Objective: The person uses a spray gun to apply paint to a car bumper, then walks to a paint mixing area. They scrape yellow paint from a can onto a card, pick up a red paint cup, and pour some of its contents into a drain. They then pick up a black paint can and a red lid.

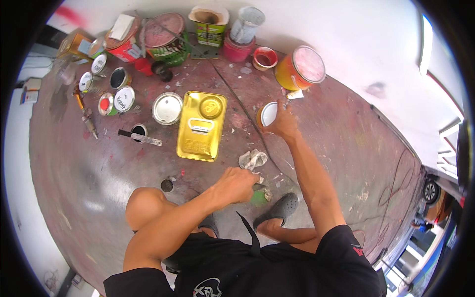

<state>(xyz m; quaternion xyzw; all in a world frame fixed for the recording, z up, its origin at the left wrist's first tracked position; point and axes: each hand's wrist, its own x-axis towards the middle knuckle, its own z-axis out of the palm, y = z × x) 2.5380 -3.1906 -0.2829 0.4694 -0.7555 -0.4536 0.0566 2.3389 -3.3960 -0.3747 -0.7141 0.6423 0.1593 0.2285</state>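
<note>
My right hand (282,122) grips a small yellowish can with a white lid (268,113) on the floor. My left hand (237,184) is closed lower down, beside a crumpled pale rag (252,159); a small light piece shows at its fingertips, too hidden to name. Left of the right hand lies a large gold rectangular tin (200,143) with a handle, next to a silver round can (167,108). A small dark open can (167,185) sits near my left knee. A flat stick (148,140) rests across another open can of dark liquid (140,130).
Several paint cans (129,91) stand along the wall, with a yellow-orange bucket (299,72) at right and a small red pot (265,58). A tool (88,122) lies at left. A dark cable (232,94) crosses the floor; thin hoses (396,183) loop at right, near a wheel (431,191).
</note>
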